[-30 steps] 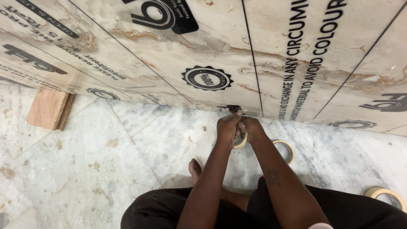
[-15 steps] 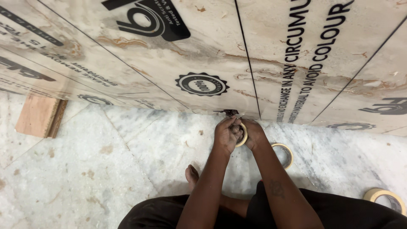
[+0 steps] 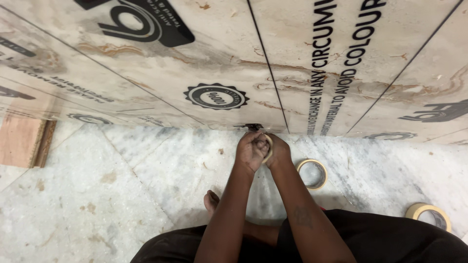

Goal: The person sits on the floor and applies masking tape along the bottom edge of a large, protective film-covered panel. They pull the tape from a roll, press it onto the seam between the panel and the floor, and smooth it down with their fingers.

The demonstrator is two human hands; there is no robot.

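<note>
My left hand (image 3: 251, 150) and my right hand (image 3: 278, 152) are pressed together low at the foot of a tiled wall (image 3: 234, 63), both closed around a small roll of beige masking tape (image 3: 268, 146). Only a curved edge of the roll shows between the fingers. The hands sit right at the dark vertical joint (image 3: 265, 63) where the wall meets the marble floor (image 3: 146, 175). A small dark spot marks the joint's bottom just above my left hand.
A second tape roll (image 3: 312, 174) lies flat on the floor just right of my hands, a third (image 3: 429, 216) at the far right. A wooden board (image 3: 22, 141) lies at the left. My bare foot (image 3: 211, 200) and dark-trousered legs fill the bottom.
Both hands have stayed together on the tape roll at the wall's foot. The view has shifted slightly, so the board at the left slid toward the frame's edge.
</note>
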